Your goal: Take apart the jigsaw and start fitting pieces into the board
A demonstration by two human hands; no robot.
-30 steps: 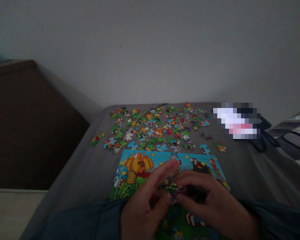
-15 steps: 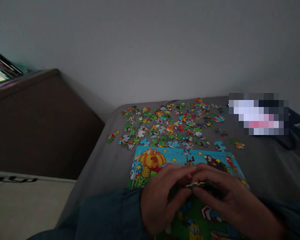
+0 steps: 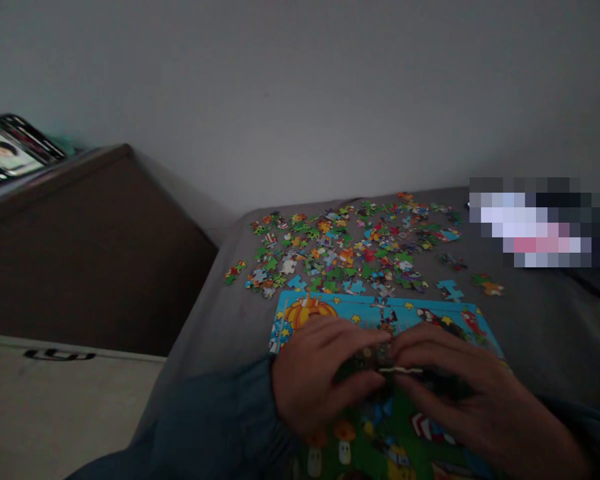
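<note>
Thin jigsaw puzzle pieces [image 3: 401,370], seen edge-on, are pinched between my two hands above the printed puzzle board [image 3: 340,308]. My left hand [image 3: 325,373] has its thumb and fingertips closed at their left end. From the other side, my right hand [image 3: 470,380] grips them between thumb and fingers. Fingers cover most of the pieces, so I cannot tell how many there are. The board carries a colourful cartoon picture with a pumpkin at its upper left, and my hands hide its middle. Beyond it lie many loose puzzle pieces [image 3: 345,257].
A grey cloth surface [image 3: 205,353] carries the board and pieces and runs back to a plain wall [image 3: 300,100]. On the left stands a dark brown cabinet [image 3: 90,247] with a lit screen [image 3: 10,153] on top. A blurred-out item with dark straps [image 3: 590,283] lies at the right.
The view has shifted slightly, moving the scene to the right. My left hand has drawn a little away from the right, and more of the held pieces' edge shows between the hands.
</note>
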